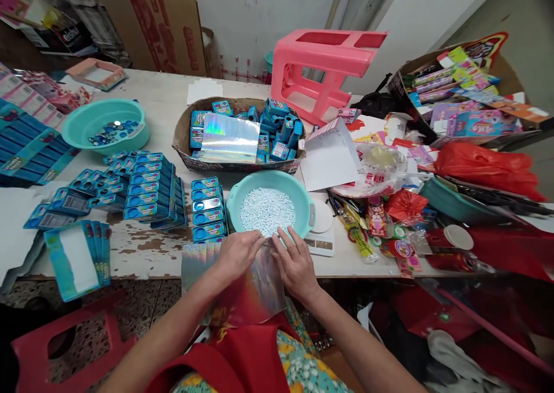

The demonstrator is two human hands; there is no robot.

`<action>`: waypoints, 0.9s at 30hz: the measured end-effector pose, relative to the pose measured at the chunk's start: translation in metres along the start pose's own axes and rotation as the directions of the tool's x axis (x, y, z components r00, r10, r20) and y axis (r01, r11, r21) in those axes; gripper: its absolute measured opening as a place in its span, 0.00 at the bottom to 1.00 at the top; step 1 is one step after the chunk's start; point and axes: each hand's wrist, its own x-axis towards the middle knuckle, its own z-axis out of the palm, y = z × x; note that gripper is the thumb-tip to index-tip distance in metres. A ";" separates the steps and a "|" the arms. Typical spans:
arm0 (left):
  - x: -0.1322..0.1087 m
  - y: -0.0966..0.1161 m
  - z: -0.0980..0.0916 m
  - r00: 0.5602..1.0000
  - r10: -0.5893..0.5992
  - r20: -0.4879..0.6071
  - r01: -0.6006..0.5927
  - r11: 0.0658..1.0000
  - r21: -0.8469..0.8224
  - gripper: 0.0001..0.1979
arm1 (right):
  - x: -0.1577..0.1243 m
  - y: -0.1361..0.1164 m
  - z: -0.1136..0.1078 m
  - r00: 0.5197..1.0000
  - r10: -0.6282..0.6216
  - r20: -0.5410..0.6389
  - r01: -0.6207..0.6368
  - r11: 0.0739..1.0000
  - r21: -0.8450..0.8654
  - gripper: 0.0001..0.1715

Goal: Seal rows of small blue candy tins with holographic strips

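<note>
A turquoise bowl (309,199) holding many pale blue candies (268,208) stands at the table's front edge. My left hand (238,255) is at its near rim, fingers pinched together; what sits between them is too small to make out. Close beside it, my right hand (296,260) has bent fingers, their tips near the left hand's and the candies; anything in its grip is hidden. Shiny holographic sheets (259,286) lie below both hands, over the edge and lap. Left of the bowl stand small blue boxes (209,217) with round openings in their tops.
Behind the bowl is a carton (184,150) of blue boxes under a silver sheet (231,136). More blue boxes (149,188) and a second turquoise bowl (71,127) are at left. A white scale (322,244), pink stool (320,52) and wrapped sweets (376,220) are at right.
</note>
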 end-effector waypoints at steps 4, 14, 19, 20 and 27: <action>-0.002 0.000 -0.002 1.000 0.001 0.004 -0.001 1.000 0.001 0.18 | -0.007 -0.003 0.000 0.999 -0.044 -0.021 0.044 0.999 -0.001 0.27; -0.053 -0.025 -0.047 0.919 0.014 -0.393 0.047 0.988 0.144 0.16 | 0.015 -0.021 -0.047 0.990 -0.120 -0.079 0.143 0.848 0.510 0.11; -0.128 -0.093 -0.105 0.828 -0.253 -0.500 0.260 0.964 -0.057 0.16 | 0.010 -0.003 -0.057 0.990 0.139 0.030 -0.128 0.779 0.613 0.06; -0.137 -0.105 -0.105 0.854 -0.272 -0.444 0.272 0.960 -0.066 0.17 | 0.009 0.001 -0.052 0.977 0.201 0.066 -0.200 0.777 0.597 0.03; -0.116 -0.151 0.010 0.995 -0.008 -0.104 0.023 0.989 0.146 0.18 | 0.016 -0.002 -0.013 0.897 0.405 0.179 -0.437 0.743 0.507 0.08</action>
